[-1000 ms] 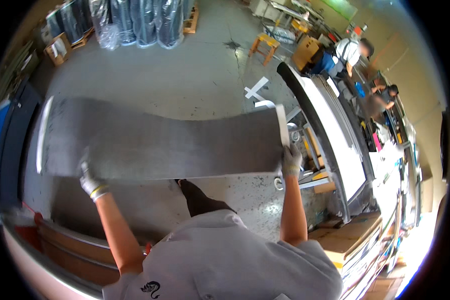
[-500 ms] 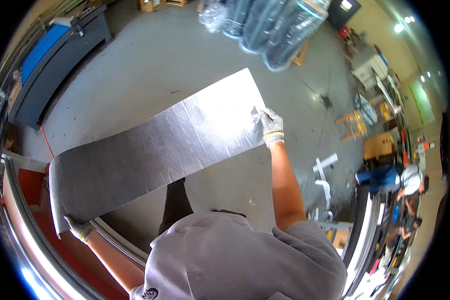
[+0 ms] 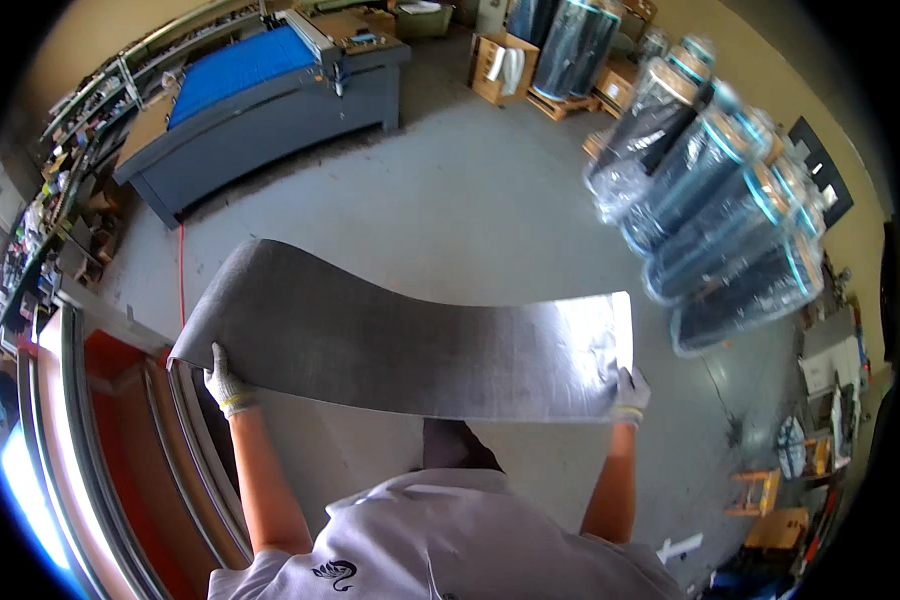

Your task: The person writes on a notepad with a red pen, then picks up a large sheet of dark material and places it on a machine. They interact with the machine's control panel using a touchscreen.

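Observation:
A long, dark grey flexible sheet (image 3: 410, 350) stretches across in front of me, sagging in the middle. Its left end bends over and down, and light glares off its right end. My left hand (image 3: 227, 385), in a pale knit glove, grips the near edge close to the left end, thumb on top and the other fingers hidden below. At the near right corner, my gloved right hand (image 3: 630, 392) is closed on the sheet, its thumb along the short edge. The sheet hangs above the grey floor, in front of my body.
Close on my left stands a long machine with metal rails (image 3: 80, 440) and red panels. A blue-topped cutting table (image 3: 245, 75) is at the far left. Several plastic-wrapped rolls (image 3: 705, 190) stand at the far right. A yellow-orange stool (image 3: 755, 492) and white scraps (image 3: 680, 547) lie to the right.
My view has swung leftward, bringing the blue-topped table further into sight. The slanted sheet now lies nearly level across me, its left end farther from the machine. Both hands still hold it.

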`<state>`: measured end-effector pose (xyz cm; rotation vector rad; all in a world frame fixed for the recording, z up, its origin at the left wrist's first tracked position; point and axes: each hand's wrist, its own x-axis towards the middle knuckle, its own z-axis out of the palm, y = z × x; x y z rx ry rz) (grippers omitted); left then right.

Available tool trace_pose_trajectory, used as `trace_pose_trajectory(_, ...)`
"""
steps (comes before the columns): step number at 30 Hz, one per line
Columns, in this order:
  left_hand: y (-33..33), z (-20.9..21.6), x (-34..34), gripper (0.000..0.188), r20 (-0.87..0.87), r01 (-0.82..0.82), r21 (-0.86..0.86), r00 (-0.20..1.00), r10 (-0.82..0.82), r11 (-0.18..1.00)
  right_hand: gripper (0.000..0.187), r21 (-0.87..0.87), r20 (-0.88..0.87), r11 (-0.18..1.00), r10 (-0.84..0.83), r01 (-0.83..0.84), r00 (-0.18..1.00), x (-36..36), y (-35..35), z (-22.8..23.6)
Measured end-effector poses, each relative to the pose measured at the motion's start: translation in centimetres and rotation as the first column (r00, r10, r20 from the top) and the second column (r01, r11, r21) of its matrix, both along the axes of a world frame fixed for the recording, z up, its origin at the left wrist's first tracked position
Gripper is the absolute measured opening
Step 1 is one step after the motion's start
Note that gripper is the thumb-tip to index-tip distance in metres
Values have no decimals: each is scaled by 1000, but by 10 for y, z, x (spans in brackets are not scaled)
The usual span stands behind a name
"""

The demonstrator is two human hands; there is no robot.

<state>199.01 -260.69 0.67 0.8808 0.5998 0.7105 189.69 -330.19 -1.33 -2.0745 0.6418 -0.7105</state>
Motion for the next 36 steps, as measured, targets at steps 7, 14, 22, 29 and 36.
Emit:
trace_pose_trajectory(7,38,24,236,47,106,-157,14,982,155,987,15,17,-1,1000,19,-19,1000,315,24,-29)
trace_pose_trajectory(14,142,42,387,47,25,-373,54,928,372,926,12,197,149,840,485,-506,862,682,227,-24)
trace_pose_trajectory(22,287,-1,589,43,98,-532,12,843,529,847,15,-41,110,758,651,-651,751,969,459,0)
trace_pose_trajectory(29,408,15,847,47,139,-444,-3,887,440,896,10,-66,9,789,613,-611,790,1153,560,14)
trace_pose_trajectory(36,549,76,1070,53,180,-414,21,897,404,910,11,53,210,842,516,-536,831,1358,687,11)
